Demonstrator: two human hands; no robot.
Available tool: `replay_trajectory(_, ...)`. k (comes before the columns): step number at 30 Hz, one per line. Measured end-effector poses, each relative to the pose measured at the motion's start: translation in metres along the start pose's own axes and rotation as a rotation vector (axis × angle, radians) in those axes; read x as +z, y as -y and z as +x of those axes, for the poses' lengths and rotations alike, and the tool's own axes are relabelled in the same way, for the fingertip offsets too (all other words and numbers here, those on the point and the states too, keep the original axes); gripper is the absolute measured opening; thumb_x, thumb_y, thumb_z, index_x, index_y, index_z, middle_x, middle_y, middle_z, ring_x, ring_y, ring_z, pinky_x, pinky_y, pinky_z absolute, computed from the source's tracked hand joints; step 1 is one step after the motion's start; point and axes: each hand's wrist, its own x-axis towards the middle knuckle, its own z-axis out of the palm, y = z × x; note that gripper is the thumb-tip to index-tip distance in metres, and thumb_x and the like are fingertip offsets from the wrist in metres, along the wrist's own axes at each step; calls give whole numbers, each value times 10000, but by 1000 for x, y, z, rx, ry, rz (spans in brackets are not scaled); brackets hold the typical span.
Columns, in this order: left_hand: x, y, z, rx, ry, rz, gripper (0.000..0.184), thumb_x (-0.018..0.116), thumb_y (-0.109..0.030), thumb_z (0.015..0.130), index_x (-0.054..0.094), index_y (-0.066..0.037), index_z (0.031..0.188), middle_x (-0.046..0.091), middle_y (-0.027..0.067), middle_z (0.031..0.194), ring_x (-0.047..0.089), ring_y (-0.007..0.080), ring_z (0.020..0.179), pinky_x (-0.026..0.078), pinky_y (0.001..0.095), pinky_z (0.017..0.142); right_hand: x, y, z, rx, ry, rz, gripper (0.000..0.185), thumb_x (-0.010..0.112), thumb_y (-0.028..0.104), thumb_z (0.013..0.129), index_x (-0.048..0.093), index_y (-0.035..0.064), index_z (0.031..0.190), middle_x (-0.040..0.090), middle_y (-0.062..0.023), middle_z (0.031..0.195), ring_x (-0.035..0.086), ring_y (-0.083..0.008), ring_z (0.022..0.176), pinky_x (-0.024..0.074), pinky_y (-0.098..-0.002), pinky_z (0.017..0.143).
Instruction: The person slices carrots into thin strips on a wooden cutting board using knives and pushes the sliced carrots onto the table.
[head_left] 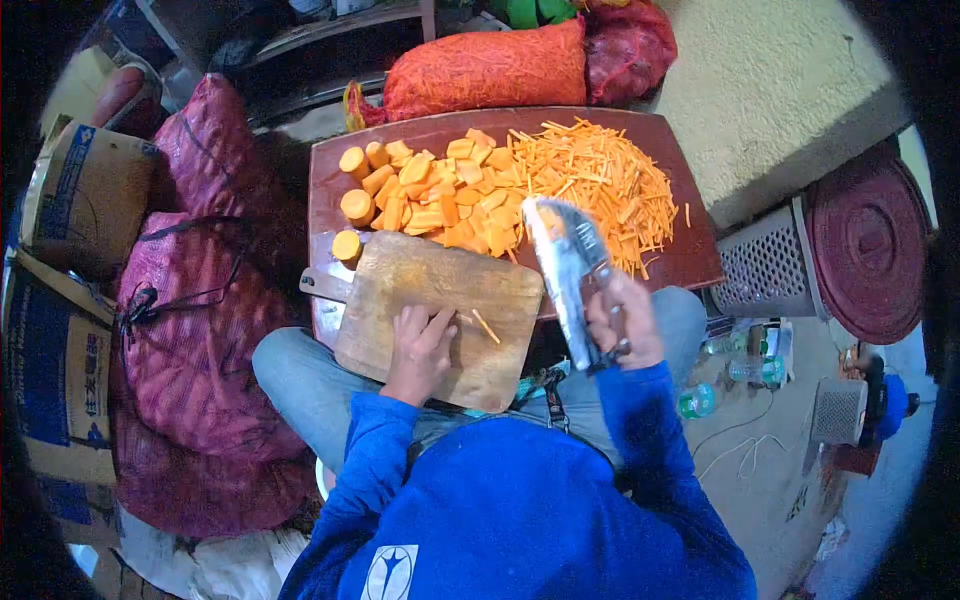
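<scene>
My left hand (421, 345) lies on the wooden cutting board (440, 270), fingers stretched forward, beside a couple of thin carrot sticks (486, 326). Raised at the board's right edge, my right hand (622, 322) is wrapped round the handle of a broad-bladed knife (560, 270), whose blade is smeared by motion. Beyond the board are carrot chunks (357, 207) at the left, flat carrot slices (470, 190) in the middle and a heap of carrot sticks (600, 185) at the right. A dark handle (325, 285) pokes out past the board's left side.
The dark red table (690, 255) carries the carrots. Behind it lies a stuffed orange mesh bag (485, 72). Large purple sacks (200, 350) and cardboard boxes (85, 195) crowd the left. At the right stand a perforated bin (765, 258), a maroon lid (868, 250) and plastic bottles (698, 401).
</scene>
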Motion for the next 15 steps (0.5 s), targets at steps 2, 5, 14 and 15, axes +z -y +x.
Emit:
replay_trajectory(2, 2, 2, -1, -9, 6, -18, 353, 770, 22, 792, 749, -36, 1140, 675, 145, 1046, 611, 369, 943, 482, 475, 825, -14, 28, 5, -215, -29, -191, 403, 569, 323, 1088, 582, 16, 1350, 582, -32, 653, 436, -87, 395, 349, -242, 365)
replay_trajectory(5, 3, 5, -1, -16, 19, -45, 332, 764, 0, 810, 736, -36, 1140, 653, 140, 1059, 591, 366, 965, 461, 477, 839, -31, 67, 20, -432, -134, -824, 376, 604, 223, 1060, 647, -4, 1357, 691, -102, 770, 633, -156, 563, 474, -284, 529)
replay_trajectory(14, 1, 5, 0, -12, 55, -29, 303, 760, -15, 827, 727, -42, 1127, 606, 132, 1022, 561, 348, 962, 443, 466, 827, -39, 67, 44, -724, -236, -1096, 390, 619, 182, 1041, 638, -25, 1371, 743, -163, 936, 714, -239, 795, 560, -359, 724)
replay_trajectory(15, 1, 6, -3, -14, 58, -23, 307, 761, -16, 824, 727, -44, 1128, 608, 131, 1029, 561, 345, 965, 444, 462, 826, -38, 64, 39, -639, -219, -1023, 389, 619, 186, 1044, 640, -8, 1381, 720, -98, 846, 676, -181, 693, 546, -329, 647)
